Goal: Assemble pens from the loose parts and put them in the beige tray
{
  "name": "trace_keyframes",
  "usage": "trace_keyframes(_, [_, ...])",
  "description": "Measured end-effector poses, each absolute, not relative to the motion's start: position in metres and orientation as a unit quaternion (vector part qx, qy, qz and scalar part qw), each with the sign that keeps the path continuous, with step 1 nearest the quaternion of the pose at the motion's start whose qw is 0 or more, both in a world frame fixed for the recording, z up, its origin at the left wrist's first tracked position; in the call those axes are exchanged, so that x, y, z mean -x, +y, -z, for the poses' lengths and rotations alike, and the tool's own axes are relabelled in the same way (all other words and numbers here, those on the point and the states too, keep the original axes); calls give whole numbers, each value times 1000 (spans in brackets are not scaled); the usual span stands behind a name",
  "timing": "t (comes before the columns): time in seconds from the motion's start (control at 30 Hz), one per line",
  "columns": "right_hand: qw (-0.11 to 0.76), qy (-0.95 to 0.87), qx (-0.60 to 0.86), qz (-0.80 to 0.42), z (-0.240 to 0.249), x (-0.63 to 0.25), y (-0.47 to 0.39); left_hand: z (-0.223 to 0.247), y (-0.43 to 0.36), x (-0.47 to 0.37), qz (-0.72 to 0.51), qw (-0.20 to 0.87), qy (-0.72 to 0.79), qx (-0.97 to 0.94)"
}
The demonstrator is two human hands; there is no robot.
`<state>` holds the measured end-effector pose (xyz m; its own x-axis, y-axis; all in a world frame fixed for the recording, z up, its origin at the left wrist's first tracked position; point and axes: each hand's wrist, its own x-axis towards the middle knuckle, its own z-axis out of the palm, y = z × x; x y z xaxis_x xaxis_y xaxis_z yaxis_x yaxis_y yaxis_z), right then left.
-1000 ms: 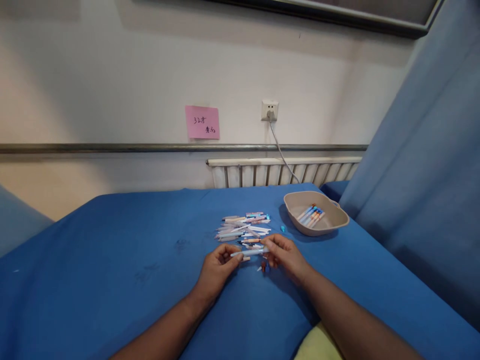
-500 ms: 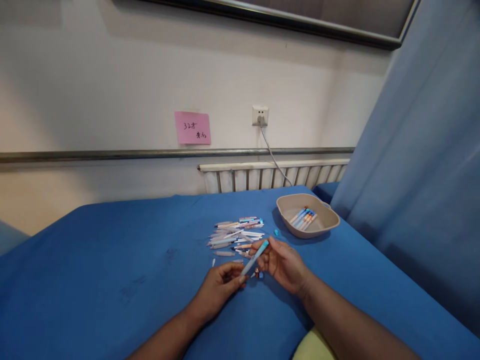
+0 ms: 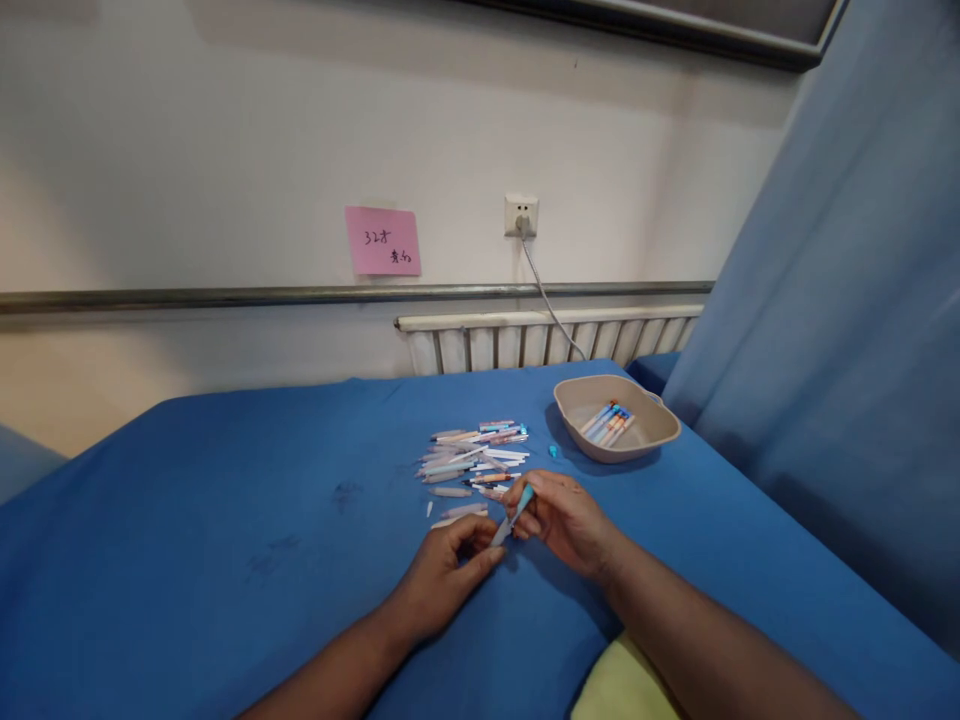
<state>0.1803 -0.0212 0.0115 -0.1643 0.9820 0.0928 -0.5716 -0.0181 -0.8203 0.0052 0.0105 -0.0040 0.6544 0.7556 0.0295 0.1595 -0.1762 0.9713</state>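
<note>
Above the creased blue cloth [image 3: 225,520], the left hand [image 3: 450,570] pinches the pale end of a tilted pen [image 3: 501,534], the right hand [image 3: 568,522] gripping its turquoise end. Scattered pens [image 3: 451,467] and a beige basin [image 3: 654,425] lie beyond, near a white radiator [image 3: 532,347]; a blue curtain [image 3: 847,300] hangs right.

From our head, one camera looks forward and down, close over our hands [image 3: 442,578] on the near side, and we see across the desk [image 3: 210,470] to the far wall [image 3: 225,170].
</note>
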Motion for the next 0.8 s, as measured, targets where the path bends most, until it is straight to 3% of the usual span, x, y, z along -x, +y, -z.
trace_keyframes(0.17, [579,-397,295,-649,-7,-184,-17,4,9,-7,-276,629,311,-656])
trace_keyframes(0.37, [644,-372,431,-511,-3,-224,0,9,24,-3,-361,614,351,-608])
trace_keyframes(0.6, [411,-581,534,-456,10,-229,-5,11,30,-1,-385,617,370,-579])
trace_keyframes(0.7, [278,-707,560,-331,11,-216,-13,12,31,1,-386,612,373,-581])
trace_keyframes(0.8, [198,-759,578,-225,7,-208,-18,10,31,4,-372,599,381,-598])
